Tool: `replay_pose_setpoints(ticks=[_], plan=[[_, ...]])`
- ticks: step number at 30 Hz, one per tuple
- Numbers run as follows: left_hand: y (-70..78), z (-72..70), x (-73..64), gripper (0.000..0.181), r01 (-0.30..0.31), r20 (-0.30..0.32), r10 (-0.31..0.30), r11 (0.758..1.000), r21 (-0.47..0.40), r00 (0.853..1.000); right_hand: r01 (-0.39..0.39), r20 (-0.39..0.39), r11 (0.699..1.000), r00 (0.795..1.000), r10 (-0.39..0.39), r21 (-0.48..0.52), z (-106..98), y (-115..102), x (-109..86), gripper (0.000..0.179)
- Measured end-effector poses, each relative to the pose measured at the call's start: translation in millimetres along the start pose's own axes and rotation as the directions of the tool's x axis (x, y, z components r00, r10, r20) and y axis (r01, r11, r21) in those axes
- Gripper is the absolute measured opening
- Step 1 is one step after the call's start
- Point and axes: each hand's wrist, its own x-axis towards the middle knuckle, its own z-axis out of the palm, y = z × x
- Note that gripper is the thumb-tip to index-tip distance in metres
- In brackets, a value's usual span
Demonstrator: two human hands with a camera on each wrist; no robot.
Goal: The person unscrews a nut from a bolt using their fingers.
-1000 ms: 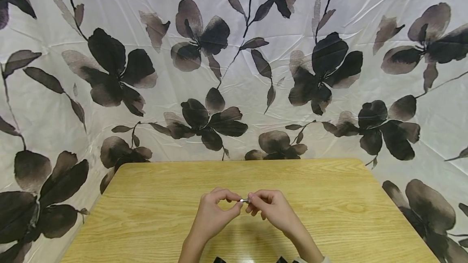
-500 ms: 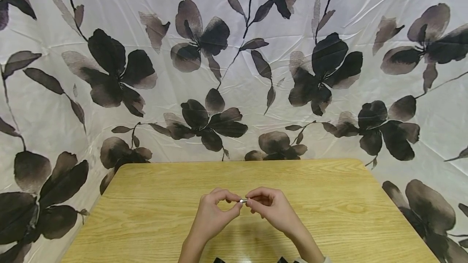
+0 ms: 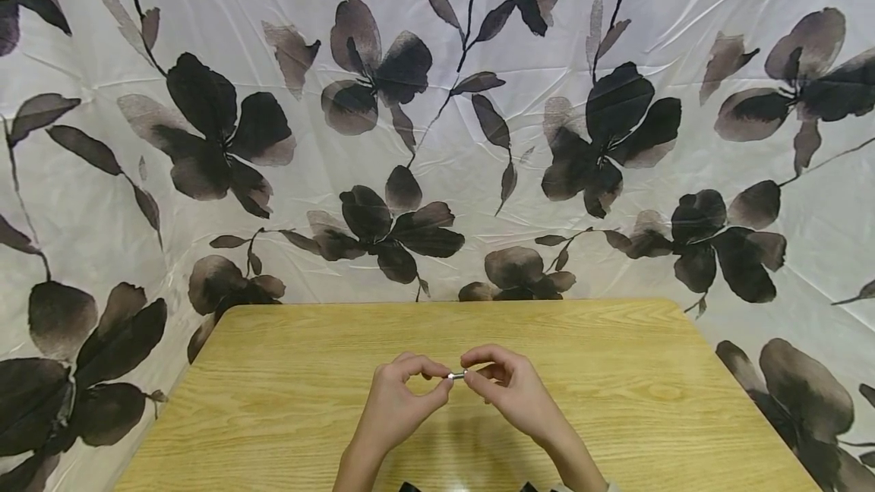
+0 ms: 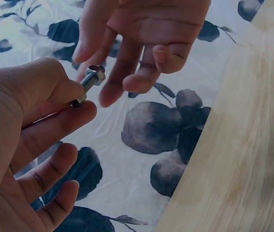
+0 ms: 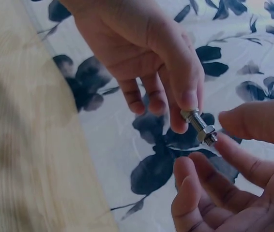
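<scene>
A small silver bolt [image 5: 195, 120] lies between the two hands, held above the table. My left hand [image 3: 405, 395] pinches its head end between thumb and index finger, the other fingers spread loosely. A hex nut [image 5: 205, 134] sits on the threads near the bolt's free end, with a little thread showing past it. My right hand [image 3: 511, 395] is at that end, thumb and index finger parted around the nut. In the right wrist view its index fingertip is right at the bolt's tip, while the thumb stands off to the side.
Below the hands is a light wood-grain table [image 3: 273, 416] with rounded far corners. A white cloth with dark flowers [image 3: 437, 127] hangs behind the table and along both sides. Small dark objects [image 3: 410, 486] show at the bottom edge of the head view.
My right thumb and index finger, earlier together on the bolt's free end, have spread apart, the index finger lifting. The left hand and the bolt have stayed put.
</scene>
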Motion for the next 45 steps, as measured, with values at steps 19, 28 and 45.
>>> replay_pose_setpoints(ticks=[19, 28, 45], plan=[[3.3, -0.8, -0.7, 0.024, 0.008, 0.014, -0.008, 1.000, -0.017, 1.000, -0.015, 0.048, 1.000, 0.999, 0.015, -0.004, -0.7, 3.2, 1.3, 0.029], [2.8, -0.4, -0.2, 0.026, 0.003, 0.018, -0.003, 1.000, -0.014, 1.000, -0.002, 0.065, 1.000, 0.998, 0.000, 0.024, -1.1, 3.9, 1.4, 0.028], [2.2, 0.2, -0.4, 0.026, 0.004, 0.018, -0.004, 1.000, -0.013, 1.000, -0.027, 0.058, 0.999, 0.998, 0.025, 0.034, -0.2, 4.5, 1.5, 0.034]])
